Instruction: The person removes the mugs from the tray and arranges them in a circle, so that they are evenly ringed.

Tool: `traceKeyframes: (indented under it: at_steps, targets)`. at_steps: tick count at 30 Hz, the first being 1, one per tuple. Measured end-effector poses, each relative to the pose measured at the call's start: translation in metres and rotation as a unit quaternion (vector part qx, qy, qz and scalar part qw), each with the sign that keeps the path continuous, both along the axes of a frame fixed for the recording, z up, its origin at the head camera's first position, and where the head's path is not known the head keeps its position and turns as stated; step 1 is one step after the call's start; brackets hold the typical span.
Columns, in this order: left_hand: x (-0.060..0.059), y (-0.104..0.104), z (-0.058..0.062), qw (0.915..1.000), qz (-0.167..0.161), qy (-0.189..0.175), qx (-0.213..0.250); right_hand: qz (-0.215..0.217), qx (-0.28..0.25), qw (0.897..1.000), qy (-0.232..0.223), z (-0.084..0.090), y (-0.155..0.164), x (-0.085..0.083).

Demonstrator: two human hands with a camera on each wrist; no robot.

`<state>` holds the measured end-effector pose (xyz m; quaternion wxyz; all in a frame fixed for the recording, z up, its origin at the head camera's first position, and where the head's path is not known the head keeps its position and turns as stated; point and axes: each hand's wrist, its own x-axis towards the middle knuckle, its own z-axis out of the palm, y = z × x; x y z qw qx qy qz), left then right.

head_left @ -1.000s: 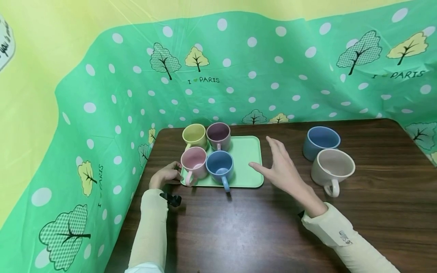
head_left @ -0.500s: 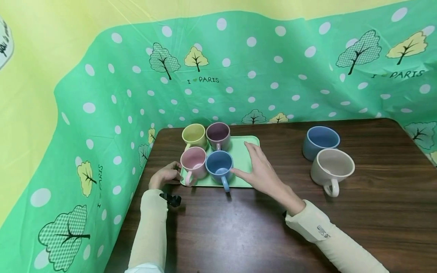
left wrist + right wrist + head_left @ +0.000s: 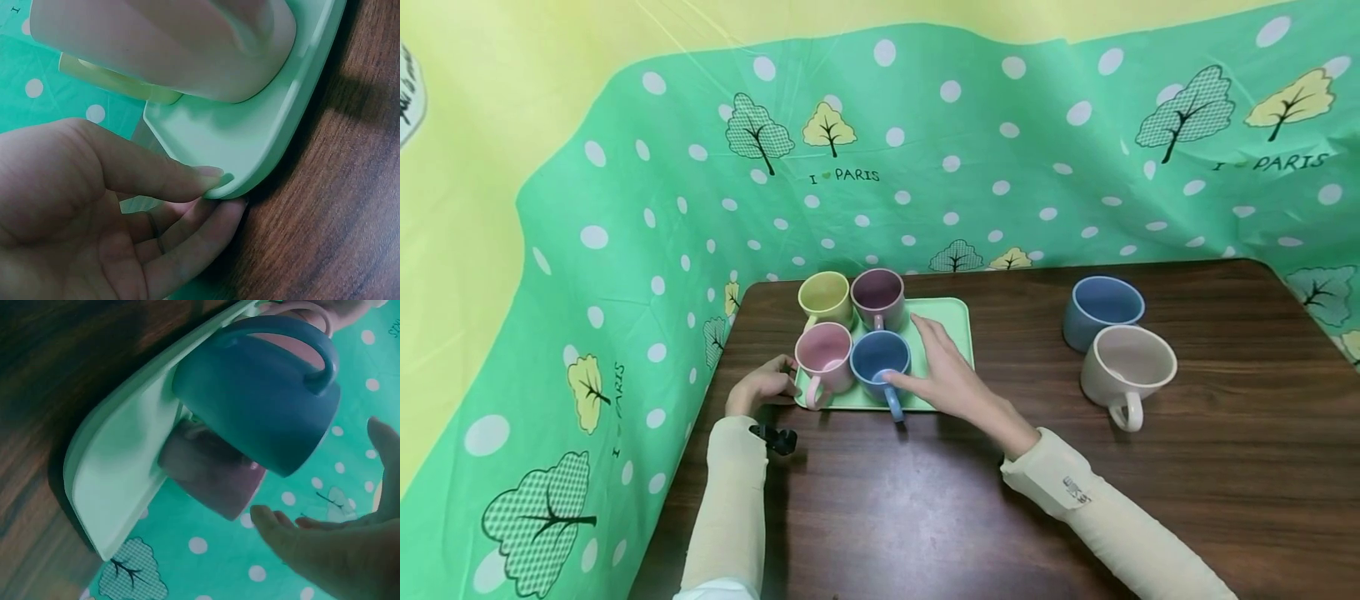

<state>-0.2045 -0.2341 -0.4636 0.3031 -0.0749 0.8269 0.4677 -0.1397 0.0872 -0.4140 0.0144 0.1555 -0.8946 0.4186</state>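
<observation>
My left hand (image 3: 763, 387) pinches the near left corner of a light green tray (image 3: 951, 315); in the left wrist view its thumb lies on the rim and its fingers are beneath. Four-sided and shallow, the tray bears a yellow mug (image 3: 825, 296), a purple mug (image 3: 877, 293), a pink mug (image 3: 823, 354) and a blue mug (image 3: 880, 354). My right hand (image 3: 953, 379) hovers over the tray's right part, thumb and fingers spread, beside the blue mug. In the right wrist view, a gap separates those fingers from the blue mug (image 3: 256, 394).
On the brown wooden table (image 3: 910, 517), a second blue mug (image 3: 1103, 315) and a beige mug (image 3: 1129, 371) stand close together at the right. A green patterned cloth (image 3: 955, 150) hangs behind the table and along its left side.
From right of the tray, my right hand has moved left over it, up to the blue mug. My left hand keeps its hold on the tray corner, and the mugs stay put.
</observation>
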Motion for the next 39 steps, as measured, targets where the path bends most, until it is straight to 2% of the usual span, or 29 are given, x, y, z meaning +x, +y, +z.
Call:
traceKeyframes:
  at_steps: [4, 12, 22, 31, 39]
  targets:
    - [0.0, -0.001, -0.001, 1.0, 0.003, 0.0, -0.002, 0.021, -0.015, 1.0, -0.013, -0.005, -0.005, -0.004]
    - [-0.001, 0.0, -0.001, 0.9993, 0.024, -0.007, 0.026, 0.036, -0.015, 0.999, -0.028, -0.012, -0.011, -0.009]
    - [0.0, 0.0, -0.001, 0.9997, 0.016, -0.002, 0.017, 0.076, 0.003, 0.996, -0.04, -0.016, -0.017, -0.016]
    - [-0.001, -0.001, -0.002, 0.9998, 0.012, 0.0, 0.014, 0.076, 0.021, 0.995, -0.052, -0.02, -0.019, -0.019]
    - [0.0, -0.001, -0.001, 1.0, 0.005, 0.004, 0.001, 0.071, 0.021, 0.997, -0.028, -0.022, -0.018, -0.016]
